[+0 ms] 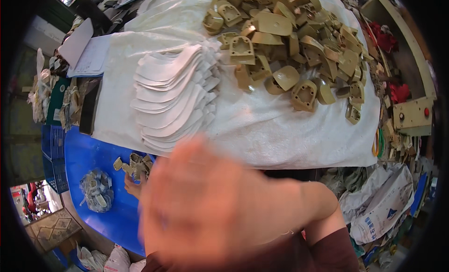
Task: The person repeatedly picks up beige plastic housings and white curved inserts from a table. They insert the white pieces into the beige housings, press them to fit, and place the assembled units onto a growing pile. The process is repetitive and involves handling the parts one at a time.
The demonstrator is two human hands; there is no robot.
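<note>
My right hand (196,202) is a large blur in the middle foreground, its forearm coming in from the lower right. Motion smears its fingers, so its grip cannot be made out. Behind it, at the left, the fingers of my left hand (133,185) show in part, curled against small tan pieces (135,165) over the blue tub (112,225). What they hold is unclear, and the rest of that hand is hidden. Just beyond my right hand lies a stack of thin, curved white pieces (170,99). To its right is a heap of glossy tan shoe heels (280,43).
A white sheet (262,136) covers the table. On its left are a dark phone (90,106) and papers (93,57). A clear bag of small parts (97,190) sits in the tub. White sacks (383,209) lie at the lower right, below a control box with a red button (414,115).
</note>
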